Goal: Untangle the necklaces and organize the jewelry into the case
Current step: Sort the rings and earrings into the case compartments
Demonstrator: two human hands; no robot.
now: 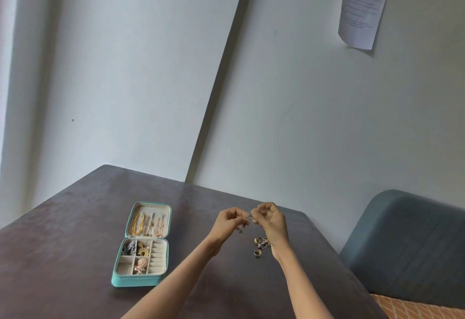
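We hold a small silver-coloured piece of jewellery with a dangling part (pixel 247 219) up off the dark wooden table (pixel 75 255), pinched from both sides: the left hand (pixel 230 220) has its fingertips curled in on one end, the right hand (pixel 270 216) has thumb and forefinger closed on the other. It is too small for us to tell whether it is a chain knot or an earring. Lifting it clear of the surface lets the loose end hang free below our fingers, which we judge makes any tangle easier to read and tease apart.

Just below and slightly right of our fingers, by the right wrist, lies a little heap of gold and silver rings (pixel 261 244) on the table, probably waiting for the ring rolls. Well to the left of our fingers sits the open turquoise zip jewellery case (pixel 120 279), its lid laid back flat with gold and rose chains (pixel 148 224) already hung inside, and brooch-like pieces in the small compartments. The ring rolls look unfilled.
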